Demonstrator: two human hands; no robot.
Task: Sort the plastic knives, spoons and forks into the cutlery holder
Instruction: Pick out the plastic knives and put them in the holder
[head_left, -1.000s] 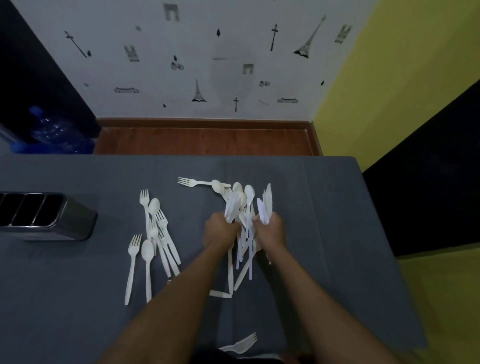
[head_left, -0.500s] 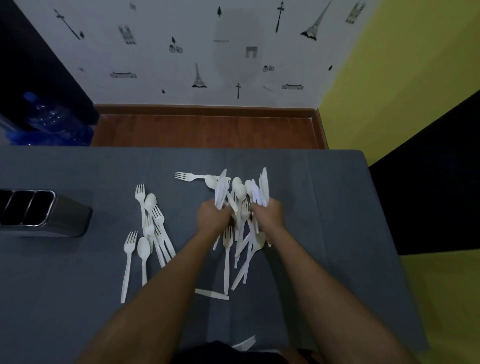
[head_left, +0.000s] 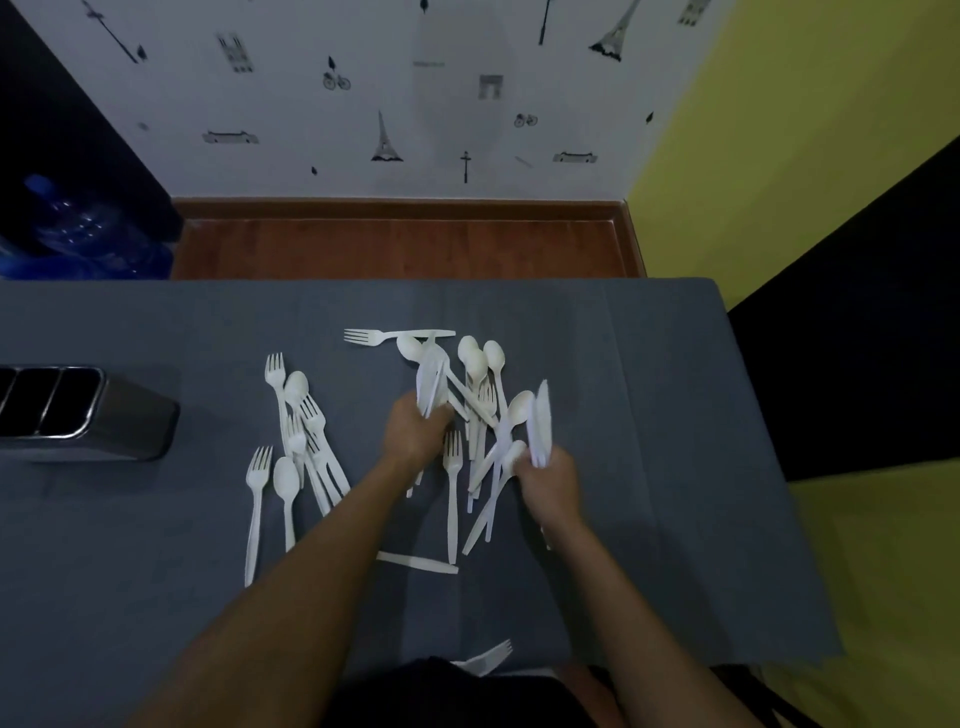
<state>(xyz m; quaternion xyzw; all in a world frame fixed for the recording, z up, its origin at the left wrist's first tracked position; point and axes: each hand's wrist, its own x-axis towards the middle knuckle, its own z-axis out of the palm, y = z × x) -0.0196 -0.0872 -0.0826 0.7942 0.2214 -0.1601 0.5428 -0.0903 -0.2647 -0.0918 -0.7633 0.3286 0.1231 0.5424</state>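
Note:
White plastic cutlery lies scattered on a grey table (head_left: 675, 415). My left hand (head_left: 413, 434) grips a bunch of knives (head_left: 430, 382) that point away from me. My right hand (head_left: 550, 480) holds a second bunch of knives (head_left: 540, 423), upright, to the right of the central pile of spoons and forks (head_left: 480, 415). A smaller heap of forks and spoons (head_left: 301, 441) lies left of my left arm. The metal cutlery holder (head_left: 78, 415), with dark compartments, stands at the table's left edge, well away from both hands.
A single knife (head_left: 415, 563) lies between my forearms, and a fork (head_left: 485, 657) rests at the near table edge. Another fork (head_left: 384, 336) lies at the far side of the pile. A blue water bottle (head_left: 67, 228) stands on the floor beyond the table's left corner.
My hands have drawn apart: the right one moved rightward and toward me with its knives, the left stayed near the pile's left side. Several pieces dropped back flat onto the table.

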